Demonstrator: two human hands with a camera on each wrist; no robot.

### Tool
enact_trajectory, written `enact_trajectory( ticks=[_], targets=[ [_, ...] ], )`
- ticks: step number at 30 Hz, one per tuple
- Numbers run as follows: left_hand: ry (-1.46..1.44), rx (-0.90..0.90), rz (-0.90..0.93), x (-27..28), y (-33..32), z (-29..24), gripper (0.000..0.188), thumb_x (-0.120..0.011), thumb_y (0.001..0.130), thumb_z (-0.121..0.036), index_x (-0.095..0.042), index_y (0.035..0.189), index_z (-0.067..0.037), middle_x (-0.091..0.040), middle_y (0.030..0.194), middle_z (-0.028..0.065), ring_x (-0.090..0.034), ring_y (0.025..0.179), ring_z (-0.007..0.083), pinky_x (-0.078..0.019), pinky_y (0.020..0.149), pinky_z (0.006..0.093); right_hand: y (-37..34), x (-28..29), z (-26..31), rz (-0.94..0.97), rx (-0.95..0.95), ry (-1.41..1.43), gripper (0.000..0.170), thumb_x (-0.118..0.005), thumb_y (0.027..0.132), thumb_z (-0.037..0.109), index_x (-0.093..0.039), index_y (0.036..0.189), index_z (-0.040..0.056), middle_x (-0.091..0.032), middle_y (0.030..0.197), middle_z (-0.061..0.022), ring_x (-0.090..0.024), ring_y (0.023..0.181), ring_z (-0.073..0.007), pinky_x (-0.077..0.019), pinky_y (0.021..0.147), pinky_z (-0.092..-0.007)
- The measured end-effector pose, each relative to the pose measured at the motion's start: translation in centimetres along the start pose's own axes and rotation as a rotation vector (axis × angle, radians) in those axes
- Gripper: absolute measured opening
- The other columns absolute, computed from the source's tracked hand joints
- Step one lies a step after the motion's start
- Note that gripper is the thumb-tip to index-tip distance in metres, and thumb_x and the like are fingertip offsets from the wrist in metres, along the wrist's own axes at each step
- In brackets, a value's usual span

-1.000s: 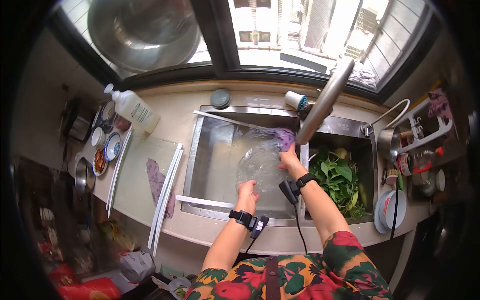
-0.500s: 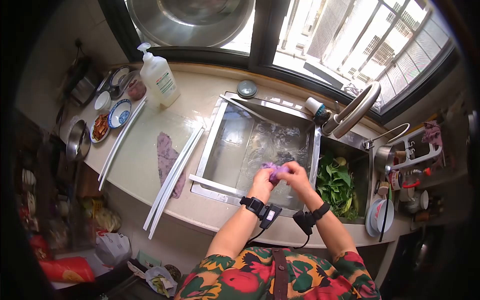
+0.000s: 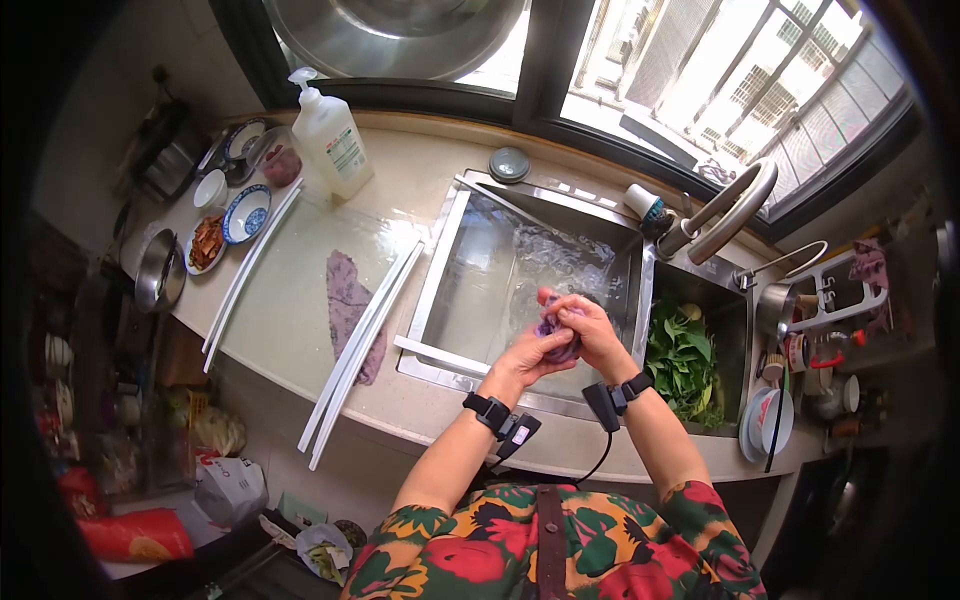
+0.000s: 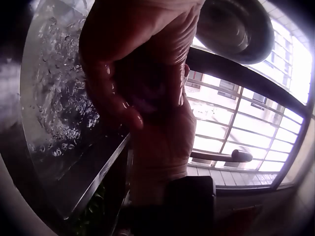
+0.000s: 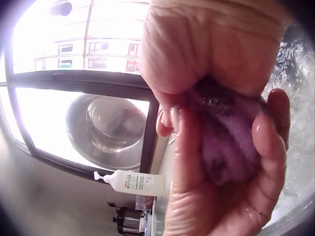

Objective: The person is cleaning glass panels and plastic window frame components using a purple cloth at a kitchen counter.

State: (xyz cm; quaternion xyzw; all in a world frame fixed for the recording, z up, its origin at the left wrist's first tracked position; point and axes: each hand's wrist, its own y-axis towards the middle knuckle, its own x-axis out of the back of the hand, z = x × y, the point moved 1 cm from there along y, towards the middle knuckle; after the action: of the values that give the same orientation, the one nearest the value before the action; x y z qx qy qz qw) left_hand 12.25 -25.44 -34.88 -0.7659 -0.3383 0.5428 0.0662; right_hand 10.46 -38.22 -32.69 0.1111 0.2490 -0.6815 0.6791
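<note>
Both hands grip a wet, crumpled purple cloth [image 5: 231, 142] with dark blotches, bunched small over the water of the left sink basin [image 3: 641, 290]. My left hand [image 3: 532, 358] cups it from the left and below, thumb and fingers curled round it. From the right, my right hand [image 3: 594, 332] closes over the other side, its fingers against the left hand. In the left wrist view the cloth is mostly in shadow between the palms. Water in the basin is rippled and bubbling beneath the hands.
A second purple cloth [image 3: 345, 300] lies on the counter by long white strips [image 3: 365, 345]. Leafy greens [image 3: 680, 350] fill the right basin, with the faucet [image 3: 735, 205] behind. A pump bottle [image 3: 333, 145], small dishes [image 3: 247, 213] and stacked bowls [image 3: 775, 425] flank the sink.
The cloth, at the basin's back right a second ago, came toward the body and is now bunched between both hands. The left hand rose from the water to join the right. The head view shifted.
</note>
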Motion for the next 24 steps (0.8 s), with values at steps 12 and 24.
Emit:
enact_trajectory(
  ticks=[12,24],
  targets=[
    [1.317,-0.408,-0.416,0.9,1.2,-0.1,0.034,-0.067,0.065,-0.023,-0.059,0.093,-0.007,-0.064,0.082,0.0169,-0.063,0.079,0.0286,-0.0486,0.069,0.0382,3.3,-1.9,-2.4,-0.163,-0.102,-0.444,0.039,-0.041,0.076,-0.005,-0.057,0.111,0.0018,-0.054,0.075,-0.0014,-0.048,0.066,-0.0068,-0.0405,0.059,-0.0193],
    [1.609,-0.312,-0.53,0.2,-1.3,-0.2,0.028,-0.055,0.074,-0.033,-0.063,0.08,-0.006,-0.063,0.075,0.018,-0.062,0.074,0.0333,-0.0484,0.064,0.0438,3.5,-0.8,-4.2,-0.287,-0.144,-0.401,0.014,-0.043,0.075,0.005,-0.057,0.077,0.003,-0.049,0.061,-0.0009,-0.044,0.052,-0.0084,-0.0341,0.046,-0.0227]
  ],
)
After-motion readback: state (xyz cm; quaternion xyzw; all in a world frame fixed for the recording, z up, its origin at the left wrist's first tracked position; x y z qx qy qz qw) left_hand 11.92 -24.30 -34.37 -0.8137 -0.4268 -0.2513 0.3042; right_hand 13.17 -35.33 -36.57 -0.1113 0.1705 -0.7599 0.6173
